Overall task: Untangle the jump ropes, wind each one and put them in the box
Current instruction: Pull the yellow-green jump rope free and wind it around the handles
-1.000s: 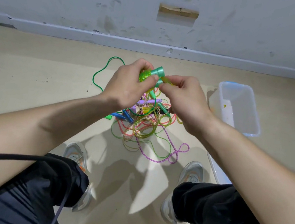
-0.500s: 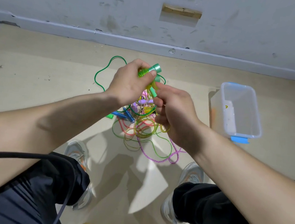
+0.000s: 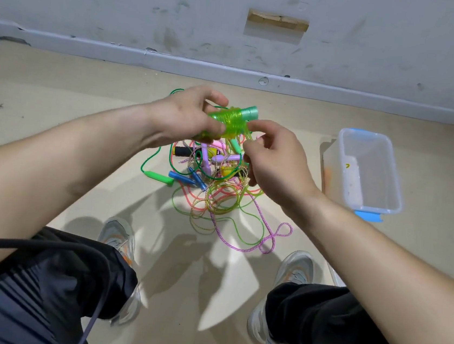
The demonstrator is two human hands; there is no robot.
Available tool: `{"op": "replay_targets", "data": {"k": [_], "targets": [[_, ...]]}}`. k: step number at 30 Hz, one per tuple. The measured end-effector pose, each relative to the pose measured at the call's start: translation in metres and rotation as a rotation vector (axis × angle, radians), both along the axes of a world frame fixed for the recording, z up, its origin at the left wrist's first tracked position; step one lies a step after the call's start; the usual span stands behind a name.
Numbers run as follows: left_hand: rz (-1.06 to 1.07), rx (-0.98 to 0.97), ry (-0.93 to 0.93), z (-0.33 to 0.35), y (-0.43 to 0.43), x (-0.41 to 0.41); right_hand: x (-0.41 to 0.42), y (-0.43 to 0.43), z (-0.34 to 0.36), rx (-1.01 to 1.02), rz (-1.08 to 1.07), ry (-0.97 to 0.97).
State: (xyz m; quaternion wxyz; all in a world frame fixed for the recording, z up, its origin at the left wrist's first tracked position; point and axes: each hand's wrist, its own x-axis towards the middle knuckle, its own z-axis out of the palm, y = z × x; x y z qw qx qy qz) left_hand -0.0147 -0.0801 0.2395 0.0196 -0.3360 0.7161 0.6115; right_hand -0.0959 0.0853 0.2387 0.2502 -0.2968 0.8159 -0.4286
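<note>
Jump ropes (image 3: 217, 199) first: where's your green one?
— Off the floor (image 3: 56, 124), in your left hand (image 3: 187, 116), which grips the wound green bundle (image 3: 227, 121). Your right hand (image 3: 275, 163) has come back up beside it, pinching the loose cord (image 3: 246, 134).
— So another turn is on?
— Looks so. That cord still trails into the others on the floor, so keep winding; the box (image 3: 392, 162) waits toward the floor's right edge.
</note>
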Motion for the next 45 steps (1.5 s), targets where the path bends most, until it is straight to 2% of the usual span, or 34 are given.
{"op": "replay_targets", "data": {"k": [3,6,9,13,17,20,24,26,29,37,41,45], "targets": [[0.111,-0.039,0.023,-0.003,-0.004,0.001,0.003,0.002,0.001,-0.023,0.034,-0.099],[0.195,-0.073,0.047,-0.005,-0.001,0.002,0.004,0.001,0.005,-0.058,0.118,-0.355],[0.248,-0.126,0.107,-0.005,0.007,0.001,0.001,-0.003,0.008,-0.069,0.155,-0.514],[0.28,-0.066,0.229,-0.006,0.017,0.0,-0.011,-0.003,0.013,-0.075,0.255,-0.678],[0.298,0.005,0.312,-0.006,0.019,0.001,-0.019,-0.001,0.014,-0.074,0.391,-0.568],[0.258,0.036,0.345,-0.006,0.02,0.002,-0.02,-0.002,0.015,-0.122,0.341,-0.492],[0.163,0.036,0.371,-0.007,0.022,0.004,-0.025,-0.007,0.007,-0.177,0.246,-0.177],[0.145,0.047,0.374,-0.009,0.021,0.004,-0.024,-0.009,0.007,-0.206,0.187,-0.105],[0.096,0.049,0.363,-0.008,0.023,0.006,-0.022,-0.008,0.009,-0.232,0.093,-0.091],[0.101,-0.047,0.336,-0.002,0.038,0.009,-0.015,-0.01,0.003,-0.296,-0.069,-0.35],[0.206,0.114,0.268,0.004,0.038,0.007,-0.015,-0.01,0.002,-0.32,-0.086,-0.351],[0.224,0.162,0.219,-0.001,0.03,0.009,-0.015,-0.011,0.002,-0.3,-0.055,-0.34]]}}
